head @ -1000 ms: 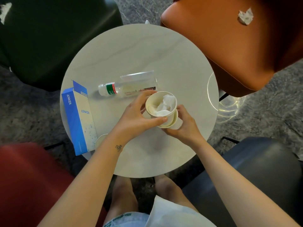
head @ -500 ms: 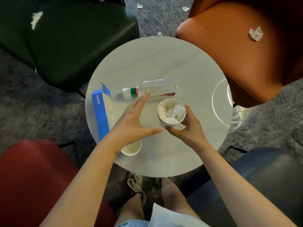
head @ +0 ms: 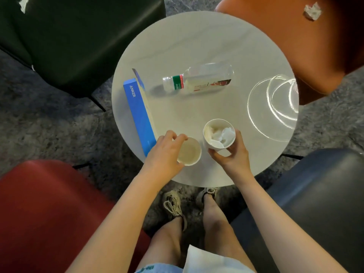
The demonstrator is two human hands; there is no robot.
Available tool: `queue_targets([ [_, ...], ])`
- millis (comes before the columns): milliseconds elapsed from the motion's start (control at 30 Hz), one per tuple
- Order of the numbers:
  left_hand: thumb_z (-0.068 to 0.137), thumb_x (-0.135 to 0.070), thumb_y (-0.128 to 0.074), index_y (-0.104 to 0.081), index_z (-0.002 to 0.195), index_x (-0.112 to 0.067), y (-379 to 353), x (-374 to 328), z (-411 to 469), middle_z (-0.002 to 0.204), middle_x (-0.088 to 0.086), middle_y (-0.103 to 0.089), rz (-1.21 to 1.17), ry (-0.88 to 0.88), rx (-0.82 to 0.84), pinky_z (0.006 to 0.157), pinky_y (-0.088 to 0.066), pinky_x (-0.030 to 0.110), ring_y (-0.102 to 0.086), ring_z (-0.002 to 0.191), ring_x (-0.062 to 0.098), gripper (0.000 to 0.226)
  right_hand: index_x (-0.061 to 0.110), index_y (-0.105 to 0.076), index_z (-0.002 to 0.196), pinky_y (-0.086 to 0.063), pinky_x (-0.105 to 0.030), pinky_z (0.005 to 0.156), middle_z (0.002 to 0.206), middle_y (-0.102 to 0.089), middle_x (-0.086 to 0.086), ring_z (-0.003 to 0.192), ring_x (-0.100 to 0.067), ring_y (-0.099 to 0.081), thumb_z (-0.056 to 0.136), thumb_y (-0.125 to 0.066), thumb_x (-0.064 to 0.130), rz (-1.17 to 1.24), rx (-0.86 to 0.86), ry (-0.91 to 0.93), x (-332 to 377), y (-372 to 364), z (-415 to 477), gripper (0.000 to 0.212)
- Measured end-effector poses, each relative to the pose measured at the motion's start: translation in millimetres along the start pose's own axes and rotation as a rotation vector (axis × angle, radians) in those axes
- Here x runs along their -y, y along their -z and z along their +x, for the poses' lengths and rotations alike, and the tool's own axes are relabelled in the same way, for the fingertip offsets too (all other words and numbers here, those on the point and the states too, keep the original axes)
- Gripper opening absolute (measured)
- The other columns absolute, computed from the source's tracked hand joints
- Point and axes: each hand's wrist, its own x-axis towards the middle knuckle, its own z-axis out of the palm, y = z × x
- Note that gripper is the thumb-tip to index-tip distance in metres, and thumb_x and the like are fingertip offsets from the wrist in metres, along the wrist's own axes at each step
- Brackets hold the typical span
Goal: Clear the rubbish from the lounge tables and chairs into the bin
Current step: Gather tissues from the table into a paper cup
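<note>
Nearest the camera, both hands are busy at the near edge of the round pale stone-look desk (head: 197, 40). The left hand (head: 165, 154) has its fingers curled over the rim and side of an empty cream paper cup (head: 190, 152). That cup stands just beside the near end of a long blue cardboard box (head: 138, 115). The right hand (head: 232, 156) is wrapped round the lower wall of a white paper cup (head: 210, 131) stuffed with crumpled tissue. Can't tell if that one is lifted clear of the desk or not. The two cups are right next to each other, so my guess is they're about to get nested. One stack means one trip, and the tissue stays corralled inside.

Further out, a clear plastic bottle with a green-and-red label (head: 197, 81) lies on its side mid-desk, neck end toward the box. Lying flat like that it could roll, so I'd grab it soon. At the right edge there's a see-through round glassy thing (head: 275, 99), and honestly I can't make out what it is.

Past the desk, a crumpled white tissue (head: 312, 10) sits on the orange leather chair (head: 295, 48), and a white scrap (head: 23, 2) on the dark green chair (head: 88, 36). No bin anywhere in view, so all of this has yet to be carried off.
</note>
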Motion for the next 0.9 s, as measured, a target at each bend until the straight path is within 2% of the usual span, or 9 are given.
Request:
queue_targets([
  [100,0.076,-0.026,-0.073,-0.033,0.133,-0.025,-7.6,1.0,0.9,0.128,0.001,-0.036,0.022,-0.022,0.008,0.086,-0.047,0.039,-0.042,0.112,0.021,0.07,0.025,-0.048,0.113,-0.05,-0.033,0.086,0.103,-0.062,0.008,0.1,-0.012,-0.059,0.069,-0.078,0.011,0.001,-0.038,-0.005,-7.6,-3.7,-6.3,0.054],
  [267,0.07,-0.03,-0.078,-0.022,0.138,-0.026,-20.7,-4.0,4.2,0.133,0.001,-0.035,-0.05,-0.022,-0.057,0.084,-0.049,0.042,-0.045,0.114,0.023,0.089,0.032,-0.046,0.113,-0.047,-0.017,0.08,0.101,-0.061,0.017,0.096,0.0,-0.057,0.068,-0.079,0.016,-0.049,-0.106,-0.007,-18.5,-5.5,-12.6,0.058],
  [333,0.075,-0.029,-0.073,-0.018,0.143,-0.026,-23.4,-6.1,7.9,0.133,0.002,-0.037,-0.041,-0.024,-0.051,0.086,-0.048,0.044,-0.044,0.116,0.023,0.088,0.035,-0.046,0.113,-0.046,-0.014,0.08,0.102,-0.061,0.018,0.097,0.001,-0.057,0.068,-0.079,0.017,-0.055,-0.119,-0.01,-20.2,-5.7,-14.8,0.059],
  [467,0.077,-0.025,-0.069,-0.028,0.141,-0.02,-14.0,-10.4,9.1,0.13,0.004,-0.039,-0.078,-0.017,-0.102,0.084,-0.046,0.039,-0.046,0.113,0.025,0.077,0.032,-0.046,0.114,-0.045,-0.011,0.077,0.101,-0.061,0.019,0.094,0.005,-0.056,0.067,-0.076,0.022,-0.071,-0.126,-0.018,-18.8,-2.3,-20.4,0.057],
  [533,0.074,-0.026,-0.072,-0.032,0.139,-0.022,0.4,-10.7,6.8,0.129,0.002,-0.04,-0.099,-0.011,-0.176,0.08,-0.041,0.033,-0.046,0.112,0.024,0.077,0.029,-0.046,0.115,-0.046,-0.014,0.077,0.099,-0.06,0.02,0.091,0.005,-0.056,0.068,-0.077,0.019,-0.07,-0.138,-0.019,-13.0,0.7,-25.1,0.058],
  [633,0.071,-0.03,-0.075,-0.033,0.137,-0.025,21.9,-10.5,3.7,0.127,0.0,-0.04,-0.113,-0.014,-0.217,0.077,-0.035,0.029,-0.046,0.112,0.022,0.078,0.022,-0.044,0.115,-0.05,-0.033,0.086,0.102,-0.059,0.011,0.095,-0.007,-0.057,0.07,-0.078,0.013,-0.012,-0.175,-0.021,7.0,6.7,-30.6,0.057],
  [700,0.07,-0.03,-0.075,-0.033,0.137,-0.027,29.3,-13.3,2.2,0.127,-0.001,-0.038,-0.139,-0.013,-0.182,0.077,-0.033,0.026,-0.045,0.111,0.02,0.079,0.028,-0.042,0.111,-0.049,-0.039,0.091,0.103,-0.057,0.016,0.1,-0.007,-0.056,0.069,-0.079,0.016,0.072,-0.208,0.019,30.2,13.3,-31.1,0.057],
  [833,0.067,-0.028,-0.078,-0.031,0.138,-0.029,32.2,-25.3,3.7,0.128,-0.004,-0.035,-0.223,-0.029,-0.13,0.078,-0.032,0.024,-0.043,0.106,0.014,0.085,0.043,-0.043,0.107,-0.048,-0.034,0.092,0.107,-0.056,0.023,0.11,-0.012,-0.055,0.063,-0.078,0.033,0.216,-0.158,0.169,81.5,19.8,-30.2,0.058],
  [900,0.065,-0.029,-0.078,-0.029,0.139,-0.029,33.5,-33.6,6.2,0.128,-0.006,-0.038,-0.271,-0.091,-0.141,0.08,-0.033,0.021,-0.042,0.106,0.009,0.089,0.04,-0.044,0.108,-0.048,-0.029,0.09,0.108,-0.057,0.019,0.109,-0.011,-0.055,0.062,-0.08,0.032,0.202,-0.095,0.199,97.5,16.3,-29.4,0.059],
])
